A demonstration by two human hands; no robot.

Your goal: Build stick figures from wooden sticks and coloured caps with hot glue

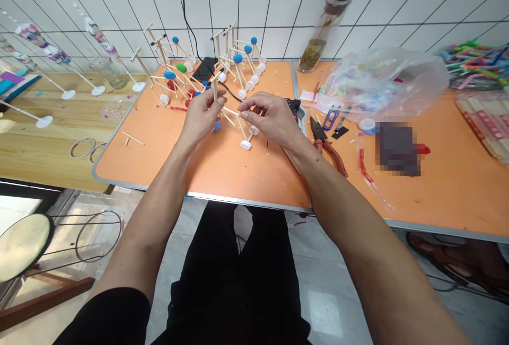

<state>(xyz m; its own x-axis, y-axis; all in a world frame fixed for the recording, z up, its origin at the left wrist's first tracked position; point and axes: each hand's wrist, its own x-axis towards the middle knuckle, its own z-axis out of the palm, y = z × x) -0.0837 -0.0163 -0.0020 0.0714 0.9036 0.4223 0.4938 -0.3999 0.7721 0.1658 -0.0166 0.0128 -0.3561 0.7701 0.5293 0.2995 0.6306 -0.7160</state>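
Observation:
A small tricycle model [231, 118] made of thin wooden sticks is held above the orange table, with white wheels at its right end and a blue disc near my left hand. My left hand [203, 114] is closed around the upright stick at the model's left end. My right hand [267, 116] has thumb and forefinger pinched at the stick joint above the white wheels; whether a small extra piece is between them is hidden. Behind my hands stand several similar stick models [238, 59] with blue tops and white wheels.
Right of my hands lie red-handled pliers [330, 146], a blue cutter [331, 118], a tape roll [368, 125] and a plastic bag [389, 82]. A glass bottle [318, 45] stands by the wall. A black cable [185, 11] hangs behind. Loose sticks [133, 138] lie left.

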